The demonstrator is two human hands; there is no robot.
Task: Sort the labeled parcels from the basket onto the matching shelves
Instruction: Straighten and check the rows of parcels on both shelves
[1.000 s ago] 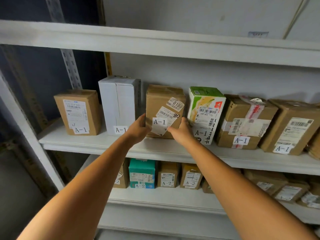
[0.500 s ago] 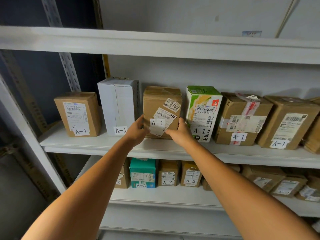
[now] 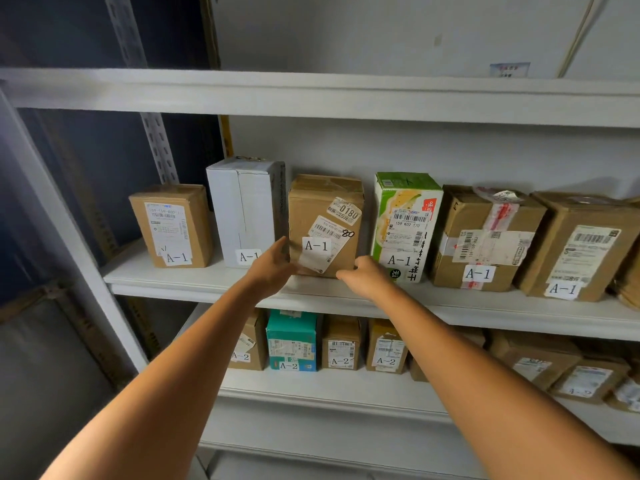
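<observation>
On the A-1 shelf (image 3: 346,299), both hands flank a brown parcel (image 3: 325,223) labelled "A-1".

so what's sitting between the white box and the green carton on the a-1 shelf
One brown A-1 parcel stands between the white box and green carton, head view.

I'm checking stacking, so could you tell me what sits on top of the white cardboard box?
Nothing sits on the white cardboard box; its taped top is bare. Behind it is hidden.
</observation>
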